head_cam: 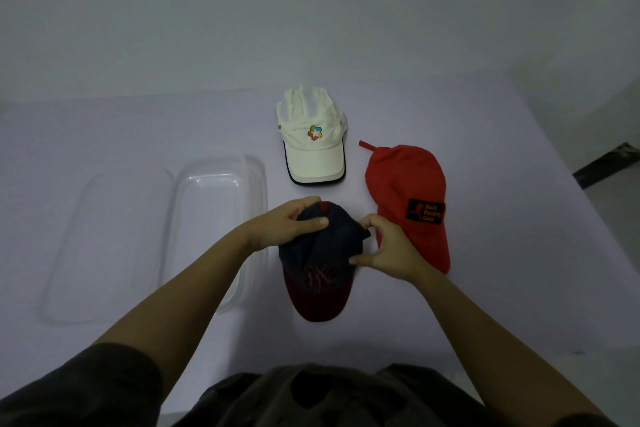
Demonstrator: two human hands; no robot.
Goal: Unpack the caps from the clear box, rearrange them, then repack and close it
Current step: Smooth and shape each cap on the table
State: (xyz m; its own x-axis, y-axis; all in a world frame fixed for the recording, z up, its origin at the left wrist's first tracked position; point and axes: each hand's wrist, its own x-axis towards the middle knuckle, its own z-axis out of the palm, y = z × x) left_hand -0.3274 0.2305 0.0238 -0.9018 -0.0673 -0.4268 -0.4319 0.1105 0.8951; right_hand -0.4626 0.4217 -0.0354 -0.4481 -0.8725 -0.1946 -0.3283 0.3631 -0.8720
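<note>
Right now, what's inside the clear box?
Nothing visible: the box looks empty through its clear floor. The left forearm covers its near right corner, so that part cannot be checked.

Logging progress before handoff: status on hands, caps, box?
Left hand and right hand grip navy fabric cap with maroon brim. White fabric cap and red fabric cap out on table. Clear plastic box open, looks empty; nothing blocking.

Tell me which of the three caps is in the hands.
The navy cap with the maroon brim, nearest the person: the left hand grips its crown and the right hand pinches its side. The white cap and the red cap lie unheld beyond.
</note>
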